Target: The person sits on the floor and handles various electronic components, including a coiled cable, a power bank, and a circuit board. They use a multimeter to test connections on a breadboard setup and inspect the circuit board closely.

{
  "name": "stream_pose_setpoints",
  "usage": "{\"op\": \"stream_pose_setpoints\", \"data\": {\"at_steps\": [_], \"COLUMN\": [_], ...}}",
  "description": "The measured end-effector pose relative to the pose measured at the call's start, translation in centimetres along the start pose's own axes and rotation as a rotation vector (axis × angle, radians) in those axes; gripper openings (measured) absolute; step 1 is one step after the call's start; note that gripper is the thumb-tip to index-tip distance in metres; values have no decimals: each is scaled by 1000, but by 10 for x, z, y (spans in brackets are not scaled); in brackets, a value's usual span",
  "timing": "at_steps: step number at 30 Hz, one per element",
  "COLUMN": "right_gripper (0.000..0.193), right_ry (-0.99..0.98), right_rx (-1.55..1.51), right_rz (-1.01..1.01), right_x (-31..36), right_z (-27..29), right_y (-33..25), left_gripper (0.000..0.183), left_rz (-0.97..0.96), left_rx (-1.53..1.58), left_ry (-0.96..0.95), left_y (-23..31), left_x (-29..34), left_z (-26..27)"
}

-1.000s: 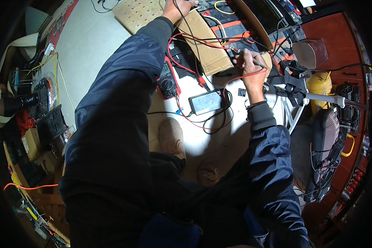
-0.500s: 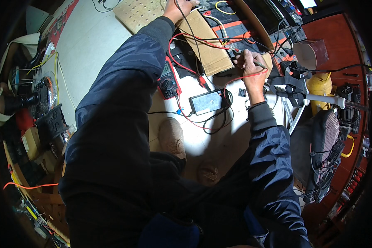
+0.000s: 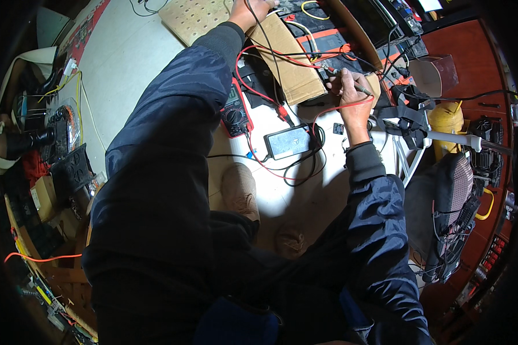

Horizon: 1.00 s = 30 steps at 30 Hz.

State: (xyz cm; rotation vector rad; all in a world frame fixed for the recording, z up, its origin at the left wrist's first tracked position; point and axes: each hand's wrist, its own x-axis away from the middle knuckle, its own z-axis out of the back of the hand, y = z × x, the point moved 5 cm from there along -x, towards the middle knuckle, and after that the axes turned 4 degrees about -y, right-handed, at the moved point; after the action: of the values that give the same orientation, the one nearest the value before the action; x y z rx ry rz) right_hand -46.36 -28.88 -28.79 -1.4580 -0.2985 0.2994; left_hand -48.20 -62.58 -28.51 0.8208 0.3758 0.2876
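My right hand (image 3: 354, 95) is closed on a multimeter probe (image 3: 362, 90) with a red lead. The probe points at the metal terminal area of dark batteries with orange edges (image 3: 322, 45), which sit in an open cardboard box (image 3: 296, 75). Contact at the tip is too small to make out. Over the box's far left side, my left hand (image 3: 247, 14) is cut off by the upper edge. Its fingers look bent, and what they hold is hidden; a black lead (image 3: 260, 29) passes across it. The red-cased multimeter (image 3: 236, 115) lies on the floor below the box.
A power adapter (image 3: 288, 142) with coiled black cable lies near my shoe (image 3: 239, 190). At the left of the box is a perforated board (image 3: 195, 20). A yellow cylinder (image 3: 445, 123) and a padded seat (image 3: 452, 184) stand at right. Cluttered shelves line the left.
Almost nothing differs. The whole view has shifted very slightly, and both hands keep their places at the box.
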Motion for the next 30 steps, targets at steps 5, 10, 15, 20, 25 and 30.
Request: {"op": "stream_pose_setpoints", "data": {"at_steps": [5,10,15,20,25,30], "right_gripper": [29,29,30,31,31,29], "right_ry": [-13,-2,-4,-9,-11,-15], "right_rx": [-10,-2,14,20,6,26], "right_rz": [11,2,8,16,3,8], "right_x": [0,-1,-1,0,0,0], "right_z": [0,1,0,0,1,0], "right_y": [0,2,1,0,2,0], "left_gripper": [37,38,38,38,39,39], "left_rz": [2,0,1,0,6,10], "left_rx": [1,4,5,7,8,8], "left_ry": [0,0,0,2,2,3], "left_y": [0,1,1,2,-1,-4], "left_x": [1,1,-2,-3,-4,-2], "left_z": [0,0,1,2,3,0]}}
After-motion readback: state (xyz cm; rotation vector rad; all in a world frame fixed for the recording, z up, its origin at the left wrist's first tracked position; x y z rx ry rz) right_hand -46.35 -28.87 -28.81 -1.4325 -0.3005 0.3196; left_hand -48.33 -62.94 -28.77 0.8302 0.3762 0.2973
